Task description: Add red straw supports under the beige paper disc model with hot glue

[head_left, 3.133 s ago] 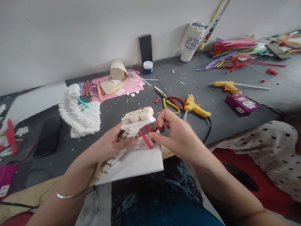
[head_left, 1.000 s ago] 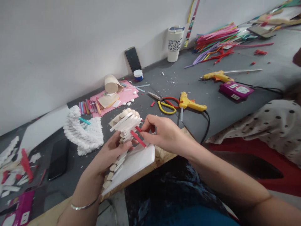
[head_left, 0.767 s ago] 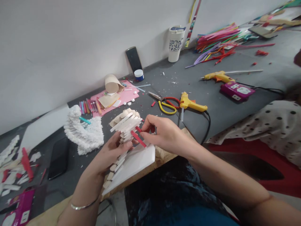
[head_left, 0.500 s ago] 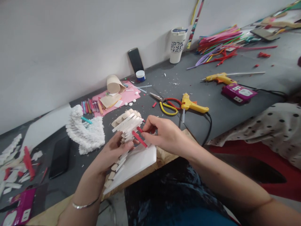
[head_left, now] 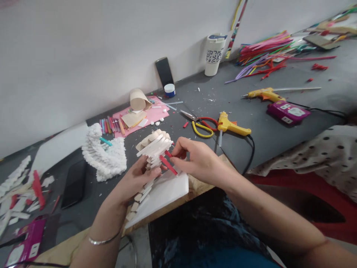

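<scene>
Left hand [head_left: 134, 182] is clamped around the layered craft piece [head_left: 153, 147], holding it up and tilted above the white board [head_left: 158, 201], apparently to steady it for the other hand. Right hand [head_left: 198, 160] has its fingers drawn together at the red strip [head_left: 168, 165]; from my view I cannot confirm they pin it. Glue gun [head_left: 232, 126] lies beyond, within reach on the tabletop [head_left: 195, 89].
</scene>
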{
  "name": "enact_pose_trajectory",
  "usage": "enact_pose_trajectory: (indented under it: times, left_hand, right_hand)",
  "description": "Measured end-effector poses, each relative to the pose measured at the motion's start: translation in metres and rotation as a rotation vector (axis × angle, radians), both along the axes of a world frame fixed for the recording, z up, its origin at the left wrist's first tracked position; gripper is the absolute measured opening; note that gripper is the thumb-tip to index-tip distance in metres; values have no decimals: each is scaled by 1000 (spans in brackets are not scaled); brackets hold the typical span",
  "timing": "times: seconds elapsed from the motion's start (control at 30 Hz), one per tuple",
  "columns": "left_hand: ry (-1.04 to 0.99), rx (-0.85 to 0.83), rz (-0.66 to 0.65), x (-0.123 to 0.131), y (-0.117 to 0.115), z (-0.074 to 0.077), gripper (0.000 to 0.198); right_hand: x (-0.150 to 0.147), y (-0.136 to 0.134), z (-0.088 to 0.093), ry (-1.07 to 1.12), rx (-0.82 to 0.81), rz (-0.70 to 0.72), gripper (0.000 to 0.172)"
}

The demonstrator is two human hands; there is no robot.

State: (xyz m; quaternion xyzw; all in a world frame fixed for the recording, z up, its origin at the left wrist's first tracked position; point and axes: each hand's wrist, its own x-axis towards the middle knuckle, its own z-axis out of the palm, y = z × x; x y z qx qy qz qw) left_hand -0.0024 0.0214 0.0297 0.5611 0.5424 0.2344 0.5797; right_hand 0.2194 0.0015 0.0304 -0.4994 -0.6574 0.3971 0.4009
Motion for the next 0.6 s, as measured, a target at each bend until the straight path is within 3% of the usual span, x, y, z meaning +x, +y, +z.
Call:
enact_pose_trajectory:
  times: [0.6]
  left_hand:
    - [42, 81, -23, 3, 1, 3, 44]
  right_hand:
    - [1, 0, -1, 7, 10, -1, 10]
